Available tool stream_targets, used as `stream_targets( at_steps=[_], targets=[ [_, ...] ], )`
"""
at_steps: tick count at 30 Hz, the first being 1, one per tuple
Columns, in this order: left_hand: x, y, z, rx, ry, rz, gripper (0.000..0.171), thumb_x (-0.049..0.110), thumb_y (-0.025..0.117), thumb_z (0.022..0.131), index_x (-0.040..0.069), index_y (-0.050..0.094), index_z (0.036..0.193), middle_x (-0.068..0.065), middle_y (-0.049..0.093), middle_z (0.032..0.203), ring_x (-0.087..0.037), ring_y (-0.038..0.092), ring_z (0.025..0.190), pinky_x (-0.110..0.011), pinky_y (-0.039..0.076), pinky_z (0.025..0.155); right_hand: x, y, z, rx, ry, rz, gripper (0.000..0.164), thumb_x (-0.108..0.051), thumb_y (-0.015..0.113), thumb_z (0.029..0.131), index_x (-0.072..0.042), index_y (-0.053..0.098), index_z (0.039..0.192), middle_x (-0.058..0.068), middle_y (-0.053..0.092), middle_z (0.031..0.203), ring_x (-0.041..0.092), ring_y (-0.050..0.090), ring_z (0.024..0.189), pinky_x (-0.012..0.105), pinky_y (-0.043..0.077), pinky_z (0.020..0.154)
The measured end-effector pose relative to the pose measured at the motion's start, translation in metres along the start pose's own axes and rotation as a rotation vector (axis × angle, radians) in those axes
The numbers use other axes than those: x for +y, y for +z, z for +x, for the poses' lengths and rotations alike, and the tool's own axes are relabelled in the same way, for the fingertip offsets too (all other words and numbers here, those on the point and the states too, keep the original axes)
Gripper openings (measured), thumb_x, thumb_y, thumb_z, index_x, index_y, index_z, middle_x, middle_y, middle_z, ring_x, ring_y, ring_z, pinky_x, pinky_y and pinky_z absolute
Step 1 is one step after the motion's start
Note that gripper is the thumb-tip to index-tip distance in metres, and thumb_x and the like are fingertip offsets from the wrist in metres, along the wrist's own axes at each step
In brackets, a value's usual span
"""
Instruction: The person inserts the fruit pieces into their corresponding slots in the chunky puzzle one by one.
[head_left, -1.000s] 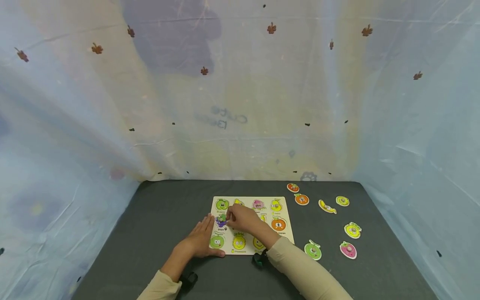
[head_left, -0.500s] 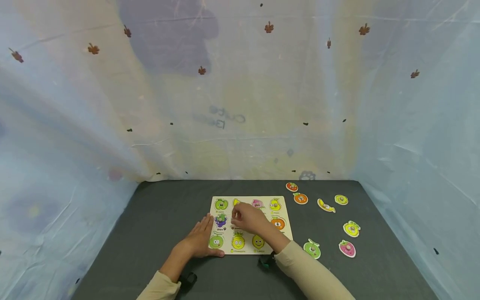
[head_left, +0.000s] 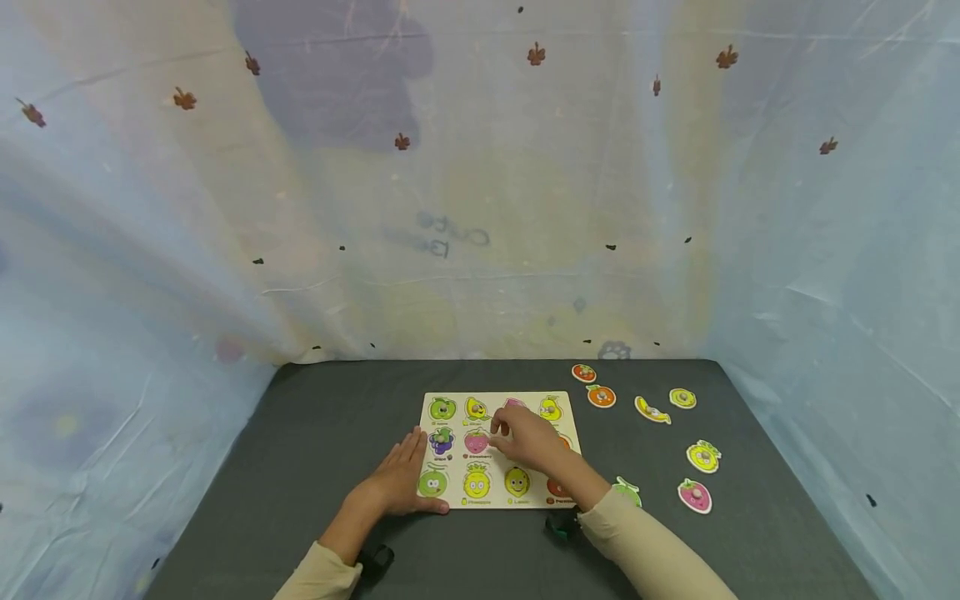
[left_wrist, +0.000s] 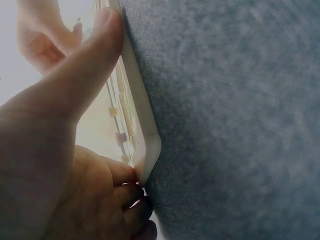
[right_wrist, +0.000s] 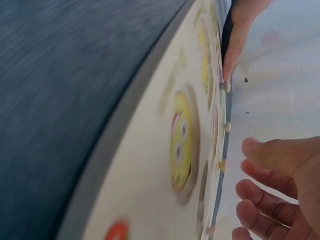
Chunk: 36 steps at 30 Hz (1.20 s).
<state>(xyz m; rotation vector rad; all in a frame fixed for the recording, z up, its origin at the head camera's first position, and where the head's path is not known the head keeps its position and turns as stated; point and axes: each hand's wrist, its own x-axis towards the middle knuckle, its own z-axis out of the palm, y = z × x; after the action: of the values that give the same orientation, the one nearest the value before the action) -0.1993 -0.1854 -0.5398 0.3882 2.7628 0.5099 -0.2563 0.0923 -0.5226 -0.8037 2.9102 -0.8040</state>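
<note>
A pale fruit puzzle board (head_left: 497, 479) lies on the dark cloth in the head view. My left hand (head_left: 401, 475) rests along its left edge with straight fingers, the thumb at the front edge. In the left wrist view that thumb (left_wrist: 90, 60) lies against the board's side. My right hand (head_left: 531, 437) hovers over the middle of the board, holding nothing; its loosely bent fingers (right_wrist: 265, 195) are apart in the right wrist view. Just left of its fingertips is a pink strawberry piece (head_left: 475, 442) in the board. Grapes (head_left: 441, 442) and a green apple (head_left: 442, 408) show on the left side.
Loose knobbed pieces lie right of the board: a red one (head_left: 584, 373), an orange (head_left: 601, 397), a banana (head_left: 652, 411), a round yellow-green one (head_left: 682, 399), a yellow one (head_left: 703, 457) and a pink one (head_left: 694, 496). A green piece (head_left: 627, 492) is partly behind my right sleeve.
My right hand has let go at the strawberry and moved right across the board, uncovering the strawberry and the yellow fruit above it. My left hand has stayed at the board's edge.
</note>
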Motion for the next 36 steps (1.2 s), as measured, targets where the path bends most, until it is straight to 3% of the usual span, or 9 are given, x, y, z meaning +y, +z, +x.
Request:
stream_targets(
  at_steps=[11, 25, 30, 36],
  targets=[
    [0.0, 0.0, 0.0, -0.006, 0.011, -0.009, 0.134, 0.061, 0.09, 0.081, -0.009, 0.017, 0.168, -0.028, 0.012, 0.177, -0.042, 0.015, 0.164, -0.055, 0.018, 0.133, 0.019, -0.019, -0.024, 0.076, -0.008, -0.028, 0.014, -0.023, 0.083, 0.097, -0.02, 0.069, 0.096, -0.007, 0.057, 0.087, 0.009, 0.05, 0.072, 0.03, 0.045, 0.063],
    [-0.002, 0.0, -0.002, -0.001, 0.034, -0.078, 0.137, 0.064, 0.09, 0.079, -0.009, 0.016, 0.168, -0.029, 0.01, 0.176, -0.045, 0.014, 0.164, -0.059, 0.016, 0.132, 0.039, -0.044, -0.051, 0.11, 0.124, 0.015, 0.01, -0.024, 0.082, 0.098, -0.022, 0.072, 0.099, -0.008, 0.059, 0.09, 0.01, 0.05, 0.071, 0.031, 0.045, 0.061],
    [-0.011, 0.007, 0.004, 0.0, 0.044, -0.097, 0.144, 0.074, 0.086, 0.075, -0.007, 0.013, 0.169, -0.027, 0.008, 0.177, -0.044, 0.01, 0.165, -0.06, 0.013, 0.132, 0.049, -0.049, -0.06, 0.121, 0.165, 0.017, 0.009, -0.025, 0.081, 0.099, -0.023, 0.072, 0.1, -0.008, 0.057, 0.091, 0.011, 0.05, 0.072, 0.032, 0.044, 0.061],
    [-0.022, 0.019, 0.012, 0.04, 0.044, -0.102, 0.144, 0.075, 0.088, 0.073, -0.007, 0.017, 0.169, -0.025, 0.01, 0.178, -0.042, 0.013, 0.165, -0.059, 0.014, 0.133, 0.06, -0.057, -0.07, 0.138, 0.179, -0.01, 0.011, -0.024, 0.081, 0.099, -0.019, 0.071, 0.1, -0.001, 0.059, 0.088, 0.012, 0.049, 0.07, 0.033, 0.042, 0.062]
  ],
)
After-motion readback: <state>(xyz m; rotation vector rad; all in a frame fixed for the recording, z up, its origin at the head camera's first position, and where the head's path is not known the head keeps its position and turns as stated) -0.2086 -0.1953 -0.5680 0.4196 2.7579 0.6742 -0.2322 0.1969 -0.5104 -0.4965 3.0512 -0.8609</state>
